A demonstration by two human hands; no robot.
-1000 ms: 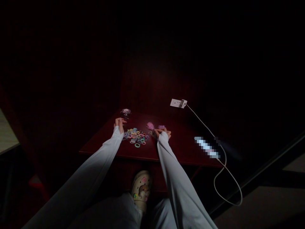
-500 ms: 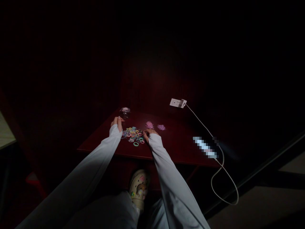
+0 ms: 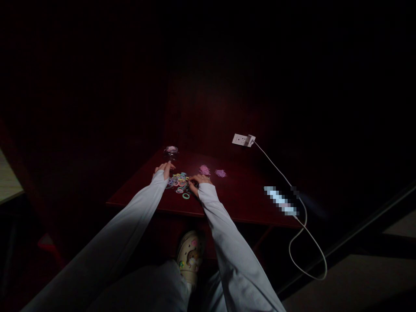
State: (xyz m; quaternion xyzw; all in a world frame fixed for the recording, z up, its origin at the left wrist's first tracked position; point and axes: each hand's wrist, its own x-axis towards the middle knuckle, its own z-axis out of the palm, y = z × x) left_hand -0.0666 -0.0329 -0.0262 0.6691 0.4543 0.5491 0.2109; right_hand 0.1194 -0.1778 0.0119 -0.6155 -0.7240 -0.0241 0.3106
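A loose pile of colourful hair ties (image 3: 178, 182) lies toward the front of the dark red table (image 3: 156, 203). At its left far edge is my left hand (image 3: 163, 168), its fingers stretched out above the table with nothing visible in them. My right hand (image 3: 199, 180) reaches into the pile's right side, thumb and fingers drawn together at the ties. Whatever they pinch is too small and dark to make out. Just beyond that hand sits a pink heap of small bands (image 3: 204, 169), with a purple heap of small bands (image 3: 220, 173) to its right.
A clear round jar (image 3: 171, 151) stands at the table's back left. On the wall is a white socket (image 3: 239, 139) with a charger, whose white cable (image 3: 276, 167) runs down to a blurred-out bright device (image 3: 280, 201) at the right. A clog (image 3: 189, 255) shows below the table edge.
My right hand has shifted left, further over the hair ties. My left hand has moved slightly right and its fingers have stretched out more.
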